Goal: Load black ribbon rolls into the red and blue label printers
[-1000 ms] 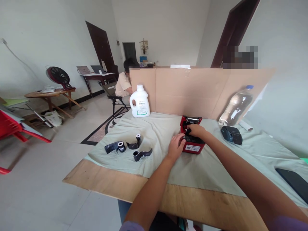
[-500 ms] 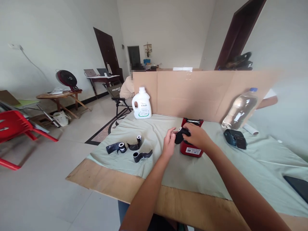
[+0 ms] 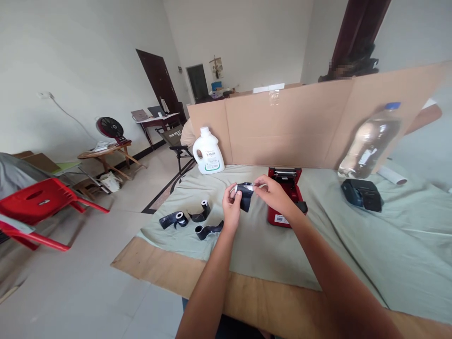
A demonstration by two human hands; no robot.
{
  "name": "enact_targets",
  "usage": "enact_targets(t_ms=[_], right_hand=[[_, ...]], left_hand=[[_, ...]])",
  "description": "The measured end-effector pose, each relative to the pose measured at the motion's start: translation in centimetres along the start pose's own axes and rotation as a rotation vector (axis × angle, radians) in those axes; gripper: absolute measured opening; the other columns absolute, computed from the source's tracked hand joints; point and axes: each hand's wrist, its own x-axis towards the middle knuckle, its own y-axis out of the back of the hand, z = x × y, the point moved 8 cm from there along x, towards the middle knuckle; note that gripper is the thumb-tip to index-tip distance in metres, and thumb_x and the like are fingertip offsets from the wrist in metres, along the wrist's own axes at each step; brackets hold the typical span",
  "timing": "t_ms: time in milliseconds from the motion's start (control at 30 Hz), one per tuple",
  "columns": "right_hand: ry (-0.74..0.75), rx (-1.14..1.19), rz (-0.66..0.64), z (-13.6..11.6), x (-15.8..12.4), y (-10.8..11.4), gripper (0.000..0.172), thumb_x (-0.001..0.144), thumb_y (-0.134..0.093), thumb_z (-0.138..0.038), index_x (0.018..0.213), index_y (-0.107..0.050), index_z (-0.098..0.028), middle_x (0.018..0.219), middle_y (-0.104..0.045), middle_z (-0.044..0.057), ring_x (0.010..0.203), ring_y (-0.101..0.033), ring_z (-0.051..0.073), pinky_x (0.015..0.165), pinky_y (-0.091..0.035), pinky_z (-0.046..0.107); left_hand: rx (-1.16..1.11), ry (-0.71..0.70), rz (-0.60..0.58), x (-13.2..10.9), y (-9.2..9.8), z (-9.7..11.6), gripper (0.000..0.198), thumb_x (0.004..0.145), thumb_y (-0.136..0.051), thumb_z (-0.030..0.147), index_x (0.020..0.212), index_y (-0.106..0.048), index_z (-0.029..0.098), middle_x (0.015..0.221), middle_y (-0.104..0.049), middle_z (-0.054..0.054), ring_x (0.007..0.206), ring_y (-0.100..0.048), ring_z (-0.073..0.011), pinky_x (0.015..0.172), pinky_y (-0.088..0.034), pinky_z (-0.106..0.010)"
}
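Observation:
My left hand (image 3: pixel 231 207) grips a small black-and-white paper roll (image 3: pixel 246 201) by its left end, the thumb across its front. A short black strip hangs down from the roll. At the other end, the bent fingertips of my right hand (image 3: pixel 271 192) pinch the roll. Behind my right wrist stands a red printer (image 3: pixel 271 216) with its lid raised; my forearm hides part of it. To the left, three similar rolls with black tails, a left roll (image 3: pixel 181 219), a back roll (image 3: pixel 202 215) and a front roll (image 3: pixel 200 232), lie on the cloth.
A pale green cloth (image 3: pixel 261 254) covers most of the wooden board (image 3: pixel 158 261). Behind stand a white jug (image 3: pixel 209 153), a cardboard screen (image 3: pixel 282 127) and a water bottle (image 3: pixel 370 139). A dark device (image 3: pixel 362 195) and a cardboard tube (image 3: pixel 391 174) are at the right.
Both hands have moved left with the paper roll, away from in front of the red printer. The roll now lies sideways between them, its black strip hanging. The view has shifted and tilted.

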Motion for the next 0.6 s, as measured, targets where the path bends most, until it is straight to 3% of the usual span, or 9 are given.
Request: enact_targets(t_ms=[167,267,400,533,600], right_hand=[[-0.111,0.142,-0.233,1.6,-0.5,-0.8,0.028,0.089,-0.058,-0.038,0.111,-0.060,-0.022,0.081,-0.068,0.002,0.074,-0.064,0.017,0.063,-0.042,0.027],[-0.113,0.157,-0.268,1.8,-0.7,-0.9,0.032,0.087,-0.061,-0.041,0.113,-0.063,-0.022,0.080,-0.067,0.001,0.073,-0.062,0.016,0.061,-0.040,0.026],[-0.038,0.167,-0.288,1.5,-0.5,-1.2,0.026,0.083,-0.063,-0.039,0.099,-0.067,-0.020,0.083,-0.064,0.000,0.066,-0.057,0.013,0.062,-0.040,0.026],[-0.052,0.164,-0.251,1.8,-0.2,-1.1,0.027,0.081,-0.064,-0.044,0.088,-0.065,-0.018,0.064,-0.054,-0.003,0.062,-0.050,0.013,0.060,-0.035,0.026],[-0.060,0.199,-0.220,2.0,-0.1,-0.8,0.030,0.080,-0.065,-0.048,0.085,-0.062,-0.018,0.063,-0.052,-0.003,0.061,-0.048,0.013,0.058,-0.033,0.025]], left_hand=[[-0.025,-0.071,-0.083,-0.5,-0.8,0.8,0.051,0.086,-0.070,0.046,0.129,-0.055,0.023,0.123,-0.067,-0.009,0.116,-0.064,-0.0209,0.102,-0.049,-0.034],[-0.048,-0.082,-0.170,-0.8,-1.6,0.8,0.049,0.090,-0.065,0.047,0.132,-0.051,0.025,0.130,-0.065,-0.010,0.123,-0.061,-0.0225,0.108,-0.046,-0.039],[-0.008,-0.071,-0.197,-1.1,-1.9,0.5,0.054,0.090,-0.063,0.052,0.135,-0.048,0.025,0.131,-0.063,-0.012,0.121,-0.062,-0.0237,0.104,-0.049,-0.040],[0.065,-0.044,-0.142,-0.9,-1.3,-0.2,0.060,0.088,-0.065,0.054,0.136,-0.049,0.022,0.097,-0.069,-0.005,0.092,-0.067,-0.0176,0.086,-0.053,-0.031],[0.086,-0.039,-0.112,-0.8,-0.9,-0.5,0.063,0.085,-0.068,0.055,0.134,-0.052,0.019,0.076,-0.061,0.001,0.075,-0.062,-0.0133,0.076,-0.050,-0.026]])
